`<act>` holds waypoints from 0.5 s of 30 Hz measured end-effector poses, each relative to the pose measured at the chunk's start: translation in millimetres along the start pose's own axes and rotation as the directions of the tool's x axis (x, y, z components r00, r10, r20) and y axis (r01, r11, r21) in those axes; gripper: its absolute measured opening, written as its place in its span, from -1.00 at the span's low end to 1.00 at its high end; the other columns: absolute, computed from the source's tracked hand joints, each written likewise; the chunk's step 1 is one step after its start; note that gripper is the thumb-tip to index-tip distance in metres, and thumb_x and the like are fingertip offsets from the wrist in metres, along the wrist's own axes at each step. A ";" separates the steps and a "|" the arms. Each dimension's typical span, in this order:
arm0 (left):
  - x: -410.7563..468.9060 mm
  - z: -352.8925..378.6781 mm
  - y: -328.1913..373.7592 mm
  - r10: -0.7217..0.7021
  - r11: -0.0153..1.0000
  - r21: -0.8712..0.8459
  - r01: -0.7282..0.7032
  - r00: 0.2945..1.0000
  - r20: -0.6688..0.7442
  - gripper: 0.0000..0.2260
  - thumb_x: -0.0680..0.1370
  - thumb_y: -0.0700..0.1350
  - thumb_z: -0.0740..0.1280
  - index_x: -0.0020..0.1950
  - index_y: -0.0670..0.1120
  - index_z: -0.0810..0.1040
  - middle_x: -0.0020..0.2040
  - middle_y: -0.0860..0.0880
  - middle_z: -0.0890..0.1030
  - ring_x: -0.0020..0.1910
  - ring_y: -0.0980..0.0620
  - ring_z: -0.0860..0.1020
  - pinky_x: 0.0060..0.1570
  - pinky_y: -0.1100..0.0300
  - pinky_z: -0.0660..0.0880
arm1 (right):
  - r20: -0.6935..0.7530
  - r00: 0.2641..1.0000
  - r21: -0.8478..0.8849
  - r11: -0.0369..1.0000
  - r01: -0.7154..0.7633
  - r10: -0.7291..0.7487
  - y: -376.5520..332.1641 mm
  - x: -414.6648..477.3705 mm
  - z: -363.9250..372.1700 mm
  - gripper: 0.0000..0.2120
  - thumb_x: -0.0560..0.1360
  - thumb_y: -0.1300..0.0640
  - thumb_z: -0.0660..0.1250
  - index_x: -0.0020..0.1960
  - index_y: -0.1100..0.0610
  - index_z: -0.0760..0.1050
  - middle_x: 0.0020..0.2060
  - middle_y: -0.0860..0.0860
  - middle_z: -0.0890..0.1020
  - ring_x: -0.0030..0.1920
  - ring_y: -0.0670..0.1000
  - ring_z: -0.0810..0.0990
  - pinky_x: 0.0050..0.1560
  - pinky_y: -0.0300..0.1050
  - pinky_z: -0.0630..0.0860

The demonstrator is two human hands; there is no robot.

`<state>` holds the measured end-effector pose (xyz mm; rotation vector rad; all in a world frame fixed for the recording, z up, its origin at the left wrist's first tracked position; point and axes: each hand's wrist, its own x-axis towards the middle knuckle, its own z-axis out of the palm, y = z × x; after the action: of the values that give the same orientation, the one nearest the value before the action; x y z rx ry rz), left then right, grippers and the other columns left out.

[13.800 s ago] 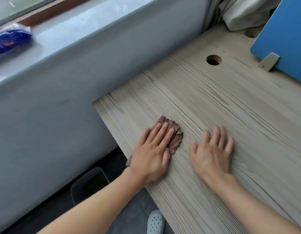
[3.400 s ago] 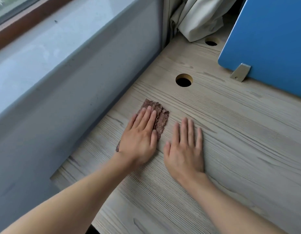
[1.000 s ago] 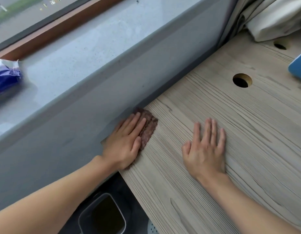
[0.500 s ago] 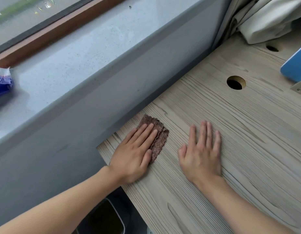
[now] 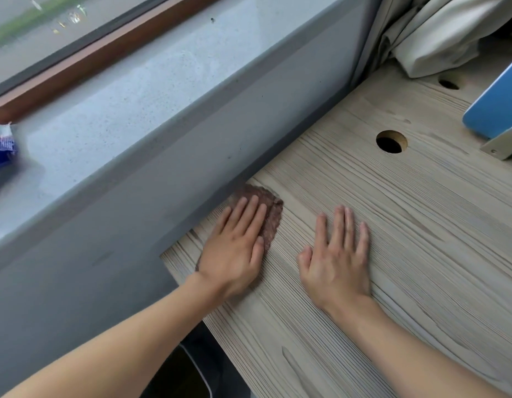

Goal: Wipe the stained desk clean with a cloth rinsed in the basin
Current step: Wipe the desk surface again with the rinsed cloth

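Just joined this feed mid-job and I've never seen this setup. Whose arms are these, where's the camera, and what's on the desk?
There is no machine here: these are a person's two bare arms, seen by one wide-angle camera worn on the head, looking forward and down. The left hand presses flat on a brown cloth at the edge of the desk, below the window sill. The right hand rests flat on bare wood, holding nothing. Farther along are a round cable hole, a blue panel on a metal bracket, and a curtain. A blue packet lies on the sill.
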<state>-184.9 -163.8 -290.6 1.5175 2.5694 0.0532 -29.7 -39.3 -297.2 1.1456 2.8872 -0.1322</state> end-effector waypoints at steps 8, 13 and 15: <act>32.1 -2.6 -18.3 0.081 0.996 -0.026 -0.081 0.997 -0.002 -0.45 0.64 0.12 -0.18 0.64 0.06 -0.09 0.63 0.08 -0.12 0.59 0.12 -0.22 0.57 0.05 -0.16 | 0.009 1.000 0.020 1.000 -0.012 0.012 39.2 47.1 -9.3 -0.38 0.55 -0.21 -0.10 0.48 0.07 0.29 0.49 0.22 0.29 0.53 0.21 0.17 0.45 0.32 0.05; 55.2 -3.4 -19.8 -0.017 0.997 -0.072 0.017 1.000 0.001 -0.43 0.61 0.11 -0.20 0.64 0.06 -0.11 0.63 0.09 -0.13 0.59 0.15 -0.22 0.57 0.06 -0.19 | 0.027 0.999 0.008 1.000 -0.018 0.018 39.5 45.0 -2.0 -0.32 0.58 -0.23 -0.19 0.62 0.06 0.04 0.60 0.18 0.06 0.61 0.20 -0.07 0.52 0.35 -0.13; 54.5 -5.5 -18.0 -0.047 0.996 -0.070 0.047 0.999 -0.005 -0.42 0.61 0.11 -0.21 0.64 0.06 -0.13 0.63 0.08 -0.14 0.59 0.14 -0.23 0.57 0.08 -0.22 | 0.023 1.000 0.011 1.000 -0.018 0.018 40.3 47.1 -3.6 -0.31 0.57 -0.24 -0.20 0.62 0.05 0.03 0.61 0.18 0.05 0.61 0.20 -0.07 0.52 0.34 -0.13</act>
<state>-227.2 -124.7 -293.5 1.4341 2.5786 0.1418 -36.3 22.4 -299.2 1.1638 2.8594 -0.1601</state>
